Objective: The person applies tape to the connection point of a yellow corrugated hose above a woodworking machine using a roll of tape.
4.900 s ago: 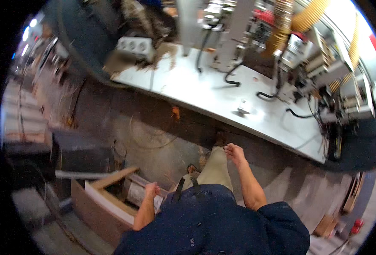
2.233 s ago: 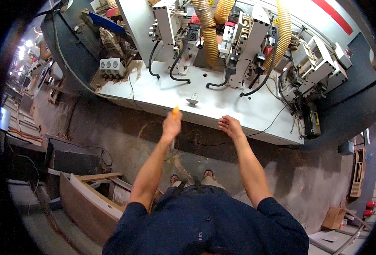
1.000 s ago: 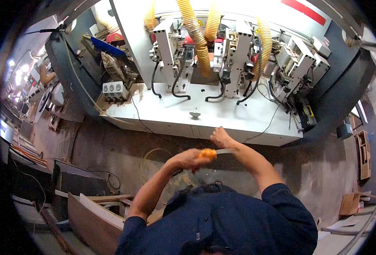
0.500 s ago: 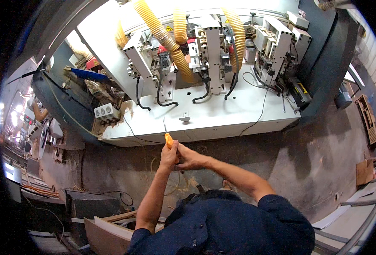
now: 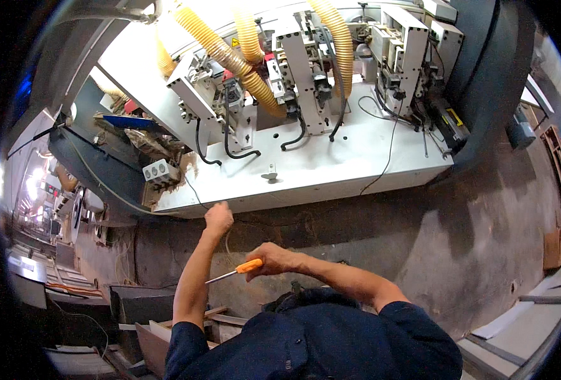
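An orange-handled screwdriver [image 5: 248, 266] is in my right hand [image 5: 274, 258], its metal shaft pointing left and slightly down toward my left forearm. The fingers of that hand are wrapped round the handle. Further forward, my left hand [image 5: 219, 220] is closed just short of the front edge of the machine's white base [image 5: 325, 166]. Whatever it may hold is hidden from above. A thin dark cable [image 5: 193, 188] runs over the base edge close to that hand.
White machine units [image 5: 298, 73] with ribbed yellow hoses [image 5: 207, 39] and black tubes stand on the base. A socket block [image 5: 160, 171] sits at its left end. Boards [image 5: 148, 354] lie near my left elbow. A cardboard box [image 5: 555, 248] is at far right.
My hands have separated; both were together on the screwdriver. The left moved left and forward. My right hand drew back with the screwdriver, which turned from pointing ahead to pointing left.
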Tool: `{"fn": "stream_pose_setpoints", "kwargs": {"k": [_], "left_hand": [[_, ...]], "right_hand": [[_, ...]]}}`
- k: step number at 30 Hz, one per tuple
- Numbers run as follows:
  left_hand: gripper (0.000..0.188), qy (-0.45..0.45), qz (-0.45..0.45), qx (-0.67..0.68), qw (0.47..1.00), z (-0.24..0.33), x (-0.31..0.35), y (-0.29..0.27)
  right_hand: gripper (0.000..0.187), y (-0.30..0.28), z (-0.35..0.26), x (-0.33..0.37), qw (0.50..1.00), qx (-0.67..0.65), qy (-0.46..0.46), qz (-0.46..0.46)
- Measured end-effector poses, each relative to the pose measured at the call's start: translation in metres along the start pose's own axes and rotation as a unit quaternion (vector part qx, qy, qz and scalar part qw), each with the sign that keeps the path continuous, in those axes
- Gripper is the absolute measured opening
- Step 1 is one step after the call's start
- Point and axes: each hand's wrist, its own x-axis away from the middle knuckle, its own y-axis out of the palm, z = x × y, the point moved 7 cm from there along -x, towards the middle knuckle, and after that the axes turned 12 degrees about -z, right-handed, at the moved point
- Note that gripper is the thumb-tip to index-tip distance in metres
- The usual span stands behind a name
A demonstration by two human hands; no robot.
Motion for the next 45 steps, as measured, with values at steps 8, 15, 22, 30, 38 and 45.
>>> {"fn": "stream_pose_setpoints", "kwargs": {"k": [8,15,22,30,38,45], "left_hand": [[0.027,0.068,-0.033,-0.02,0.997,0.046,-0.015,0.008],[0.042,0.049,-0.181,0.596,0.78,0.023,-0.036,0.069],[0.028,-0.019,-0.046,0.934,0.354,0.014,-0.008,0.062],[0.075,0.269,-0.114,0.423,0.858,0.142,0.079,0.064],[0.085,0.246,-0.006,0.338,0.908,0.189,0.099,0.069],[0.062,0.206,-0.019,0.426,0.881,0.169,0.091,0.067]], "right_hand": [[0.044,-0.051,0.092,0.066,0.928,0.135,0.34,0.073],[0.05,-0.034,0.054,0.061,0.948,0.138,0.283,-0.041],[0.044,-0.063,0.11,0.089,0.913,0.014,0.346,0.214],[0.036,-0.041,0.158,0.109,0.837,-0.34,0.193,0.382],[0.044,-0.053,0.125,0.088,0.764,-0.529,0.098,0.355],[0.055,-0.104,0.112,0.093,0.749,-0.544,0.082,0.369]]}}
